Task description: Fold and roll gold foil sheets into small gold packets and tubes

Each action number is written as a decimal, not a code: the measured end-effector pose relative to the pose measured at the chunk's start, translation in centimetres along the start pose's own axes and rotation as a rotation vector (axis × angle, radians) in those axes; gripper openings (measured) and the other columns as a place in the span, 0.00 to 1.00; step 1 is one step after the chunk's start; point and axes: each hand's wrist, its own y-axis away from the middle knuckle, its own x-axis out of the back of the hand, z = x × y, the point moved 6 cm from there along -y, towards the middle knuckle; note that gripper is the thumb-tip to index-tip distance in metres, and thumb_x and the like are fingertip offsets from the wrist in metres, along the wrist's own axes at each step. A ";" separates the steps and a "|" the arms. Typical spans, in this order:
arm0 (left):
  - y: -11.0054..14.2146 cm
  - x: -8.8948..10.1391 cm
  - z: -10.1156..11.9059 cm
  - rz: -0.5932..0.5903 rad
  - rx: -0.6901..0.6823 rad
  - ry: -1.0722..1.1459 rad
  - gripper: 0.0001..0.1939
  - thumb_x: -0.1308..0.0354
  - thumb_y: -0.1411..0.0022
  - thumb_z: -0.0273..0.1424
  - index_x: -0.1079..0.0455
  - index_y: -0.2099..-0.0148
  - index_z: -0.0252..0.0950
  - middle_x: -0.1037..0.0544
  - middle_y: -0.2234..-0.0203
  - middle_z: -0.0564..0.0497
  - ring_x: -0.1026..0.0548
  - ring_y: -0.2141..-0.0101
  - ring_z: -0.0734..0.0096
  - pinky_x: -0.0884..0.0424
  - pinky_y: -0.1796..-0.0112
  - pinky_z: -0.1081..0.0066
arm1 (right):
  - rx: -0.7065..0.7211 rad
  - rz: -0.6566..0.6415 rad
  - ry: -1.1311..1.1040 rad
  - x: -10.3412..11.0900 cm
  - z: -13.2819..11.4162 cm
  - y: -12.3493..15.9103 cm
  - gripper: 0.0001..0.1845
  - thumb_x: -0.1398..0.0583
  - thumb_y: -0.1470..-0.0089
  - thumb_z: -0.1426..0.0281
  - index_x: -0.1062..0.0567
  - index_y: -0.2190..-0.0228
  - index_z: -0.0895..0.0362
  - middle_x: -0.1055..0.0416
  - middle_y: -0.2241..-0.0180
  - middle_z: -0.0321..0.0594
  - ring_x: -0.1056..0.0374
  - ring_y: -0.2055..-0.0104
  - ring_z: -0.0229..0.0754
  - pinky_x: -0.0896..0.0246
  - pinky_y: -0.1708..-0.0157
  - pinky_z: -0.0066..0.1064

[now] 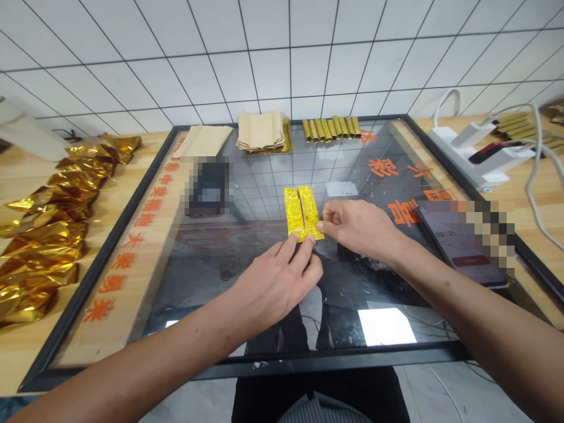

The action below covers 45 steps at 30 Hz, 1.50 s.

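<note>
A yellow-gold foil paper [295, 212] lies flat on the glass panel in front of me, its two long side flaps meeting along a narrow gap in the middle. My left hand [288, 270] presses its extended index and middle fingertips on the foil's near edge, with the other fingers bent. At the lower right edge of the same foil, my right hand [356, 226] has its thumb and curled index finger closed on the border. How much foil is between those fingers is partly hidden.
Behind the foil lie a brown paper stack [261, 130], a row of rolled gold tubes [331, 128] and a brown sheet [205, 140]. Crumpled gold foil bundles [53, 217] line the left. A phone [458, 241] and power strip [467, 155] with cables are at right.
</note>
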 end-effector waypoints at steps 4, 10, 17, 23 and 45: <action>0.1 -0.1 -0.1 0.006 0.004 0.006 0.15 0.45 0.27 0.24 0.31 0.41 0.28 0.29 0.34 0.29 0.25 0.38 0.42 0.21 0.45 0.52 | 0.045 -0.036 -0.018 -0.1 0.0 -0.2 0.12 0.39 0.38 0.59 0.27 0.70 0.51 0.24 0.71 0.33 0.35 0.71 0.40 0.55 0.71 0.33; 0.0 0.0 -0.2 0.016 0.007 0.021 0.14 0.44 0.27 0.24 0.31 0.42 0.29 0.27 0.35 0.30 0.24 0.39 0.44 0.21 0.46 0.54 | 0.147 -0.087 -0.140 0.1 0.2 -0.2 0.10 0.39 0.38 0.61 0.27 0.70 0.52 0.24 0.71 0.32 0.35 0.72 0.38 0.51 0.70 0.32; 0.0 0.1 -0.2 0.006 0.015 0.025 0.14 0.44 0.26 0.24 0.31 0.41 0.28 0.27 0.35 0.29 0.25 0.38 0.44 0.22 0.44 0.53 | 0.156 -0.128 -0.166 -0.2 0.4 0.0 0.12 0.34 0.40 0.59 0.27 0.68 0.52 0.25 0.71 0.30 0.36 0.73 0.37 0.51 0.71 0.32; 0.0 0.1 -0.3 0.026 0.012 0.043 0.13 0.43 0.28 0.23 0.31 0.43 0.28 0.27 0.35 0.28 0.24 0.39 0.42 0.20 0.46 0.53 | 0.183 -0.143 -0.159 -0.3 0.3 0.0 0.09 0.35 0.40 0.62 0.27 0.68 0.52 0.25 0.71 0.30 0.36 0.72 0.37 0.51 0.72 0.32; -0.1 0.4 -0.3 0.031 0.012 0.038 0.12 0.45 0.27 0.23 0.30 0.44 0.28 0.25 0.36 0.29 0.23 0.39 0.43 0.20 0.45 0.53 | 0.049 -0.014 -0.042 -0.1 -0.2 0.2 0.15 0.40 0.35 0.53 0.25 0.66 0.50 0.22 0.69 0.34 0.32 0.69 0.42 0.53 0.71 0.35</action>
